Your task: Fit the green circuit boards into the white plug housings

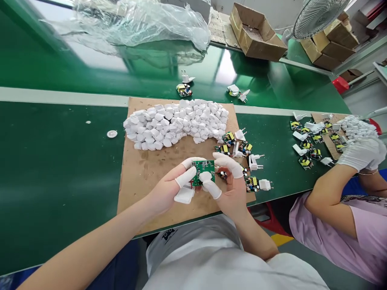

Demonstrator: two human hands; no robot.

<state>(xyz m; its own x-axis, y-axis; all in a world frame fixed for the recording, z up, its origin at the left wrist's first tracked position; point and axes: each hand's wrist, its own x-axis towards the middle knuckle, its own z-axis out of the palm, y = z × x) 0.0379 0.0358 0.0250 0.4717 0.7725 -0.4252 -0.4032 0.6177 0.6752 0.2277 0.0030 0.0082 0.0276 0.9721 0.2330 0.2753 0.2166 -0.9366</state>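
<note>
A small green circuit board (200, 167) is held between my two hands over a brown board, its component-dotted face turned up. My left hand (175, 179), with white finger cots on, grips its left edge between thumb and finger. On its right side, the cot-covered thumb of my right hand (228, 181) presses the face, with fingers curled behind. A white plastic plug part (184, 195) hangs just below the circuit board, near my left thumb; whether it is joined on is hidden. Right of my right hand lie several circuit boards with white plugs (252, 184).
A long heap of small white pieces (181, 123) covers the far part of the brown board (133, 181). A white disc (111, 133) lies to the left. Clear plastic bags (145, 24) and a cardboard box (256, 34) are behind. A co-worker's gloved hands (363, 153) are at the right.
</note>
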